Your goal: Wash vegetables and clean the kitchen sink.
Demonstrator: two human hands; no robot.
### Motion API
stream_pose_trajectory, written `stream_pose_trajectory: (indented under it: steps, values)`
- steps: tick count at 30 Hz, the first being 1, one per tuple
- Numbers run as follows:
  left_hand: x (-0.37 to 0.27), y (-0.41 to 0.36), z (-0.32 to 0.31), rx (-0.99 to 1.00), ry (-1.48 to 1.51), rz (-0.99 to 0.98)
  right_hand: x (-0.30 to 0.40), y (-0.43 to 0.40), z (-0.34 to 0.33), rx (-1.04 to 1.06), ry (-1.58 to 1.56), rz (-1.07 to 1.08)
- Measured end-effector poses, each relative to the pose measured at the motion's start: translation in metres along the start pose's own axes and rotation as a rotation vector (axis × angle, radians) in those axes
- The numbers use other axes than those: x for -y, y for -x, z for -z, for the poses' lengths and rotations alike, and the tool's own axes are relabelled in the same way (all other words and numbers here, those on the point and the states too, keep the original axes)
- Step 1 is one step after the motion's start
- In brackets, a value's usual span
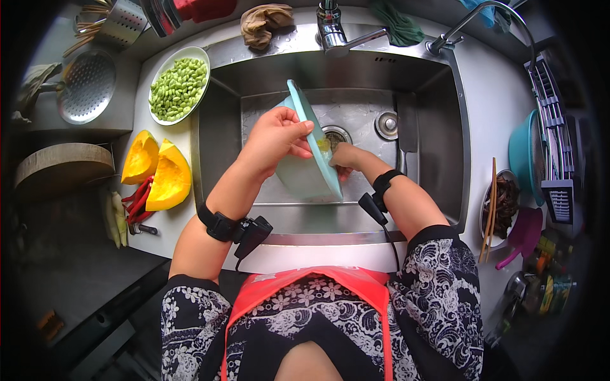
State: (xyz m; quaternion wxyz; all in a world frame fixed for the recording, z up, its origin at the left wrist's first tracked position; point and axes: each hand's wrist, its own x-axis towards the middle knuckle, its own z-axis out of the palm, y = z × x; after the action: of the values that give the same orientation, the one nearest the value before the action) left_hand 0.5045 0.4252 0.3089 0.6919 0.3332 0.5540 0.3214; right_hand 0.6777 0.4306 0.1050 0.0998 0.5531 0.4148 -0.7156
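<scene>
My left hand grips the rim of a light teal plastic basin, which is tipped on its side over the stainless steel sink. My right hand is at the basin's mouth, its fingers bent close to the rim; whether they hold something cannot be seen. Between the hands, something small and yellowish shows at the basin's opening, above the sink drain. A drain stopper lies right of the drain, and a cleaver stretches along the sink's right side.
A bowl of shelled green beans, pumpkin pieces and red chillies are on the left counter. The faucet rises behind the sink. At right are chopsticks across a plate of dark food, and a purple scoop.
</scene>
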Motion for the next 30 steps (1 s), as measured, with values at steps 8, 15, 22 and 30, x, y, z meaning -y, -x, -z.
stream_pose_trajectory:
  steps: [8, 15, 22, 30]
  values:
    - [-0.023, -0.025, -0.037, 0.161, -0.012, 0.044, -0.008, -0.014, -0.010, 0.279, -0.141, 0.079]
    - [-0.024, -0.013, -0.017, 0.236, 0.047, 0.038, -0.018, -0.013, -0.006, 0.380, -0.251, 0.057]
    - [-0.012, 0.014, 0.050, 0.080, 0.108, 0.000, 0.000, 0.009, -0.010, 0.396, -0.237, 0.044]
    - [0.019, 0.038, 0.086, -0.140, 0.098, -0.049, 0.025, 0.027, -0.014, 0.003, 0.172, 0.097]
